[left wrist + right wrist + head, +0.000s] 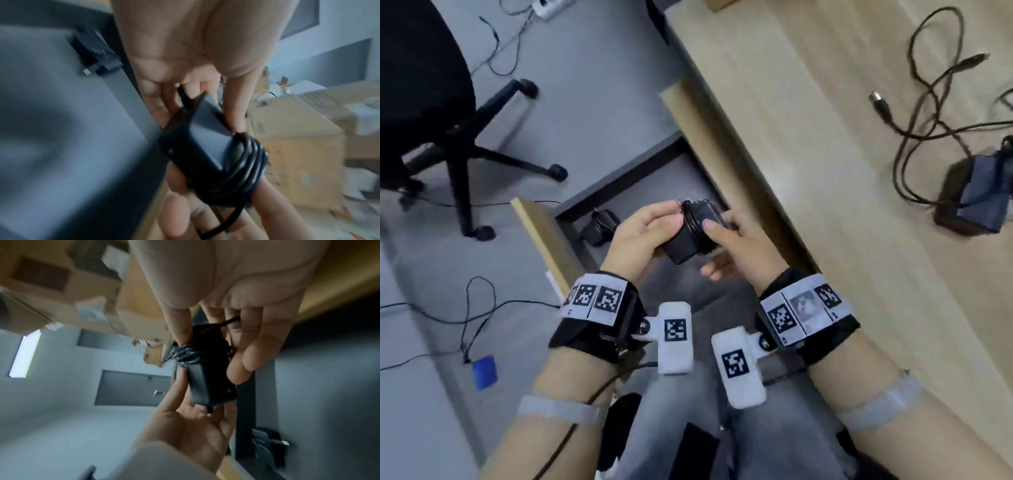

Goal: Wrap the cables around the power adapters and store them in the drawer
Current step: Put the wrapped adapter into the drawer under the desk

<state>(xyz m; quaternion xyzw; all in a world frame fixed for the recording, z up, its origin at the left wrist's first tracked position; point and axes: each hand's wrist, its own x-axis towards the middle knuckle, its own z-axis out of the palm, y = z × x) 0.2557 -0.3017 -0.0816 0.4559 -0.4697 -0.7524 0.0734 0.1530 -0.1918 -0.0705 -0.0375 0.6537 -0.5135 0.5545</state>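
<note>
A black power adapter [688, 240] with its cable [693, 219] coiled tightly round one end is held over the open drawer [619, 186]. My left hand [650, 229] grips the bare end from the left, thumb on top. My right hand [726, 240] pinches the coiled end, thumb on the coils. In the left wrist view the adapter [201, 142] shows several cable turns [244, 162]. In the right wrist view a short cable end [230, 320] sticks out between my right fingers [246, 353]. A second wrapped adapter [599, 226] lies in the drawer. A third adapter [976, 195] sits on the desk, its cable [928, 102] loose.
The light wooden desk [808, 154] runs diagonally on the right, with the drawer's wooden front panel [541, 240] at the left. A black office chair [431, 102] stands on the grey floor, with thin cables and a blue object [484, 371] nearby. Cardboard boxes [298, 138] are stacked behind.
</note>
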